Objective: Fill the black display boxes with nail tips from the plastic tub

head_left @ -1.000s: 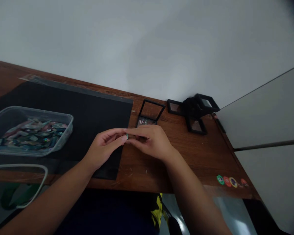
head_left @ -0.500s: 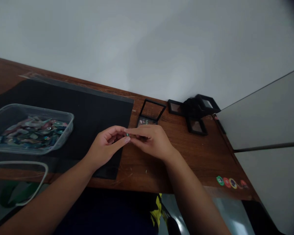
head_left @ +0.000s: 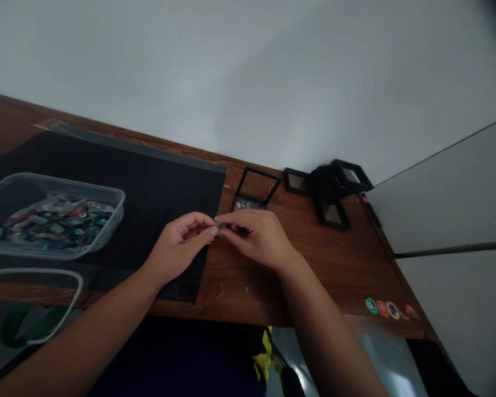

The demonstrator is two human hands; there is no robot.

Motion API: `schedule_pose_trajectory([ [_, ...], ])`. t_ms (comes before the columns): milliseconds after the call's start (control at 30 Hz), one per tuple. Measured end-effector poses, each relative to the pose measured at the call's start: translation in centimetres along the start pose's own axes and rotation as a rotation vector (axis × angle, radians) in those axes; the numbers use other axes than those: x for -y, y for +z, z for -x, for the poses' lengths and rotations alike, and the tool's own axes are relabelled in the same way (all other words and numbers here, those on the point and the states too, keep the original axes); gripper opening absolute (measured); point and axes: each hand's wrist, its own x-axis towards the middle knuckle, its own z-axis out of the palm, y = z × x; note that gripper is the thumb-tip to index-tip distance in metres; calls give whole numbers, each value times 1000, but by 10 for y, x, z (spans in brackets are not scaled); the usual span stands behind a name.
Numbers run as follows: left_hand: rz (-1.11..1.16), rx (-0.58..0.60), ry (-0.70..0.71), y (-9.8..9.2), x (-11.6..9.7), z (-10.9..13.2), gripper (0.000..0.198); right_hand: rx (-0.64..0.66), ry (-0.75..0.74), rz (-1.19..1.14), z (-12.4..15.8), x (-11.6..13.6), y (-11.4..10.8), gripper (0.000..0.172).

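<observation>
My left hand (head_left: 181, 242) and my right hand (head_left: 256, 234) meet over the right edge of the black mat (head_left: 165, 193). Pinched between the fingertips of both is a small greenish piece (head_left: 219, 225), mostly covered and too small to name surely. Just behind my right hand stands a black-framed display case (head_left: 258, 187), its lid raised. Several small shiny pieces (head_left: 243, 204) lie in its base, partly hidden by that hand. On the left, a clear plastic tub (head_left: 118, 207) holds a heap of small packets (head_left: 58, 223) in pink, green and blue.
More black cases (head_left: 333, 213) lie and stack at the back right, near the wall. Round stickers (head_left: 382, 309) sit at the table's (head_left: 314, 275) front right corner. A tiny scrap (head_left: 247, 289) lies near the front edge. A white loop-shaped frame (head_left: 76, 284) is at the lower left.
The small piece has turned slightly between my fingertips and shows less bright green. Both hands stay in nearly the same place.
</observation>
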Motion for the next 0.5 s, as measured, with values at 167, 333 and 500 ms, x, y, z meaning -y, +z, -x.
schedule_pose_trajectory([
  [167,21,-13,-13,1,-1,0,14,-28,-11,67,1,0,1,24],
  [333,62,-8,-41,2,-1,0,16,-2,-32,92,1,4,2,21],
  [500,56,-22,-44,4,-4,0,17,-46,-43,134,2,4,5,26],
])
